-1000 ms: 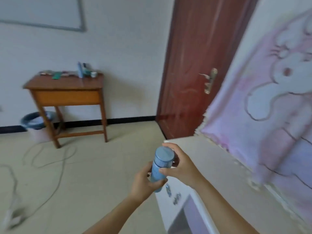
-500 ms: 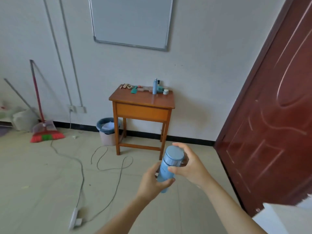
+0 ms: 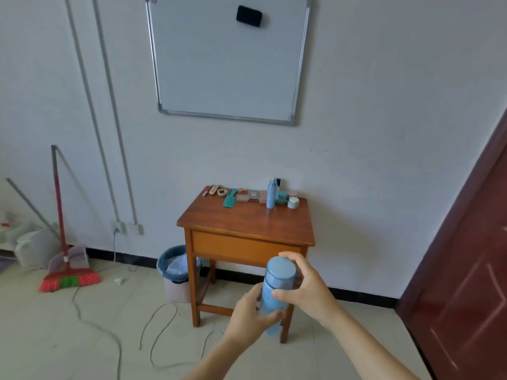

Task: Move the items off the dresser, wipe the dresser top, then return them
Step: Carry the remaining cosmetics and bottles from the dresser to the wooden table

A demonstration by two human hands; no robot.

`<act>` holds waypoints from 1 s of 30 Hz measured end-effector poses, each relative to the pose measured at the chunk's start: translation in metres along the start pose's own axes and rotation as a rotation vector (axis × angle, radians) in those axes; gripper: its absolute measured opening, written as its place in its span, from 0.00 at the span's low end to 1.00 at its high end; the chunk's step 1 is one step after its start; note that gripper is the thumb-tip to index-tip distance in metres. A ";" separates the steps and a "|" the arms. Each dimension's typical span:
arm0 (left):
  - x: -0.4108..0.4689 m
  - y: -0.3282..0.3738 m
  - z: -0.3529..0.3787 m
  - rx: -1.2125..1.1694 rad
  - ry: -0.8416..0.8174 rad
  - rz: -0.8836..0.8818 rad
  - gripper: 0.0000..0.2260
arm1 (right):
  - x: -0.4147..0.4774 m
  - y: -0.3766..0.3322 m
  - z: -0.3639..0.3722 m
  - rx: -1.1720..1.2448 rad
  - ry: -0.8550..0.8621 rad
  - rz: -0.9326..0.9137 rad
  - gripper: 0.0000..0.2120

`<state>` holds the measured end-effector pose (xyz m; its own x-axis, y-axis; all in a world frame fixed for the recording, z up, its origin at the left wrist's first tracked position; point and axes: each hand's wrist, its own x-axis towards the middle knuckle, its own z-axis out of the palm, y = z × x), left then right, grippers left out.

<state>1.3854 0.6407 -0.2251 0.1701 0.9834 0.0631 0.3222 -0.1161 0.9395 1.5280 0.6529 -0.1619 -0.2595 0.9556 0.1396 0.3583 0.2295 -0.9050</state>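
Observation:
A light blue bottle (image 3: 276, 286) with a blue cap stands upright in front of me, carried in both hands. My left hand (image 3: 248, 316) grips its lower body, while my right hand (image 3: 303, 286) holds it at the cap from the right. Ahead stands a small wooden table (image 3: 247, 223) against the wall. Along its back edge lie several small items: a tall blue bottle (image 3: 271, 193), a green comb (image 3: 230, 198), a teal jar (image 3: 281, 197), a small white jar (image 3: 293, 202) and flat compacts.
A lined waste bin (image 3: 175, 270) sits left of the table legs. Cables (image 3: 115, 335) snake over the tiled floor. A red broom (image 3: 65, 275) leans on the left wall. A dark red door (image 3: 466, 283) is at right, a whiteboard (image 3: 227, 58) above the table.
The view has swung left, away from the white dresser and pink cloth, and the wooden table is now centred and nearer. Both hands keep the same hold on the blue bottle.

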 end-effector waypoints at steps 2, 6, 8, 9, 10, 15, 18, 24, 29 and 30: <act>0.036 -0.012 -0.017 0.019 0.023 -0.029 0.18 | 0.044 0.008 0.008 0.003 -0.037 0.004 0.28; 0.102 -0.048 -0.046 0.043 0.074 -0.080 0.16 | 0.125 0.031 0.029 -0.008 -0.066 0.031 0.27; 0.141 -0.066 -0.063 0.035 0.069 -0.088 0.15 | 0.166 0.042 0.038 -0.015 -0.062 0.042 0.27; 0.161 -0.075 -0.070 0.040 0.061 -0.086 0.14 | 0.186 0.048 0.042 -0.024 -0.048 0.046 0.27; 0.181 -0.081 -0.078 0.044 0.052 -0.084 0.13 | 0.206 0.052 0.044 -0.029 -0.027 0.053 0.27; 0.284 -0.103 -0.120 0.092 -0.030 -0.087 0.16 | 0.307 0.061 0.049 -0.084 0.053 0.067 0.29; 0.348 -0.114 -0.135 0.207 -0.104 -0.044 0.22 | 0.354 0.071 0.044 -0.083 0.123 0.078 0.30; 0.427 -0.147 -0.119 0.527 -0.170 -0.101 0.27 | 0.404 0.124 -0.002 -0.022 0.363 0.211 0.28; 0.477 -0.174 -0.105 0.738 -0.182 -0.168 0.25 | 0.443 0.170 -0.058 -0.056 0.442 0.284 0.28; 0.486 -0.179 -0.101 0.772 -0.182 -0.181 0.25 | 0.452 0.178 -0.068 -0.056 0.449 0.287 0.28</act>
<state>1.3165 1.1538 -0.3281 0.1817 0.9657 -0.1858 0.8991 -0.0866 0.4290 1.5354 1.1386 -0.2321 0.2611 0.9635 0.0591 0.4089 -0.0549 -0.9109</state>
